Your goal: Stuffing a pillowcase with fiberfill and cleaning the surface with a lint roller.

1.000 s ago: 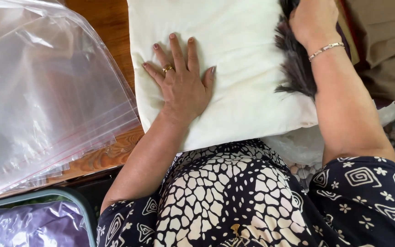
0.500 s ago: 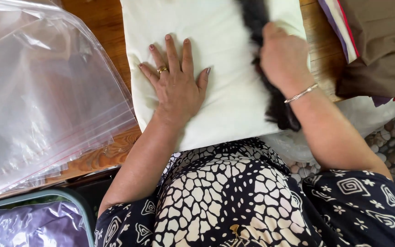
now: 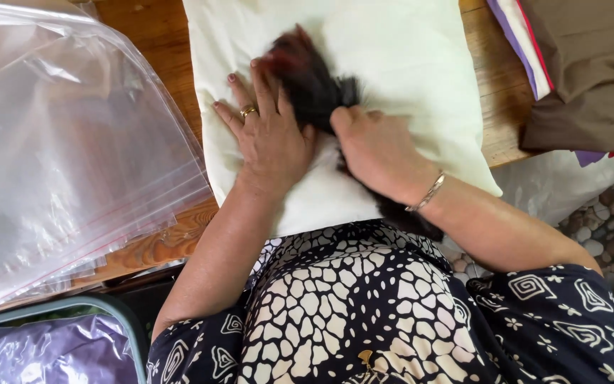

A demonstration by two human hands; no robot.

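Two hands, left hand and right hand, press dark hair onto cream pillow.

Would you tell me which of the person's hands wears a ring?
The left hand, lying flat on the pillow beside the dark hair bundle; a gold ring shows on one finger. The right hand wears only a wrist bracelet.

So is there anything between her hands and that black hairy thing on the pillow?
Nothing visible. The right hand already grips the bundle of dark hair, and the left hand lies flat right beside it, touching its edge. Both rest on the cream pillow.
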